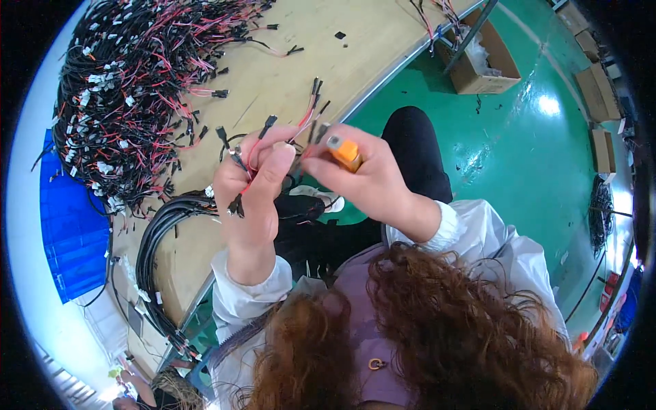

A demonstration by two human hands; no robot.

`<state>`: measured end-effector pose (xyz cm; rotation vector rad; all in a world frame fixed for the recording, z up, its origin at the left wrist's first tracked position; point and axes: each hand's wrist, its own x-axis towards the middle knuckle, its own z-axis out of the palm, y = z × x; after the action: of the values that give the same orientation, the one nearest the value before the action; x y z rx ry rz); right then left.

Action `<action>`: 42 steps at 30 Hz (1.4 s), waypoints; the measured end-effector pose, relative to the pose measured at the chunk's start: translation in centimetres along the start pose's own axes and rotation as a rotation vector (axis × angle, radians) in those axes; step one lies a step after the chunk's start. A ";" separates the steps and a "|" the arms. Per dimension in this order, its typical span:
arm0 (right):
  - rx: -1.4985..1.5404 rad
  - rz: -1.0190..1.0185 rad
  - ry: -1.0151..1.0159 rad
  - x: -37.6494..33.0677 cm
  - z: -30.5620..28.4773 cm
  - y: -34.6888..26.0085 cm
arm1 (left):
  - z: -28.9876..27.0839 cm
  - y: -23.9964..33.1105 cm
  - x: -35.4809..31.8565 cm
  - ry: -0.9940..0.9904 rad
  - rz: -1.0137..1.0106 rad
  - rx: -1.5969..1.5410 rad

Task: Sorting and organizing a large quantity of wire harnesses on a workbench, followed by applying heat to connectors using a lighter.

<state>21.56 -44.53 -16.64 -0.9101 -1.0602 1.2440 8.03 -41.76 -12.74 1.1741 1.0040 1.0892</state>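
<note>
My left hand (pixel 249 195), in front of my chest, is closed on a wire harness (pixel 253 152) of thin red and black leads. Small black connectors stick out above and below its fingers. Close beside it, my right hand (pixel 379 178) is curled round a short orange-handled tool (pixel 347 156) with a grey end; what kind of tool it is cannot be made out. The thumb and fingertips of that hand also meet the harness leads, which look blurred there. More leads with black ends stand up between the two hands. Part of the harness is hidden behind my fingers.
A large heap of black and red wire harnesses (pixel 123 102) covers the left of the wooden table (pixel 294 65). A black cable bundle (pixel 154 253) curves along the near edge. Beyond the table, a cardboard box (pixel 485 82) stands on the green floor. Another person (pixel 140 389) is at lower left.
</note>
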 end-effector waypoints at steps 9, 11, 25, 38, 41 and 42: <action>-0.182 -0.135 -0.166 1.0 1.4 -0.8 | -0.9 0.6 -0.5 0.045 0.025 -0.091; -0.108 -0.095 -0.163 0.9 1.7 -1.1 | -1.3 0.4 -0.5 -0.006 0.043 -0.191; 0.301 0.163 -0.174 1.2 2.6 -2.2 | -1.0 1.3 -1.1 0.065 0.029 -0.353; 0.348 0.166 -0.208 1.9 2.8 -2.5 | -1.4 1.1 -0.9 0.025 0.020 -0.350; 0.348 0.232 -0.219 2.0 2.7 -2.5 | -1.4 1.1 -0.8 0.015 0.012 -0.415; 0.367 0.254 -0.233 2.0 2.7 -2.6 | -1.4 1.2 -0.9 0.014 0.013 -0.415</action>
<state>19.74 -42.96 -13.23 -0.6394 -0.8697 1.7236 6.33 -42.29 -11.74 0.8373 0.7345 1.2465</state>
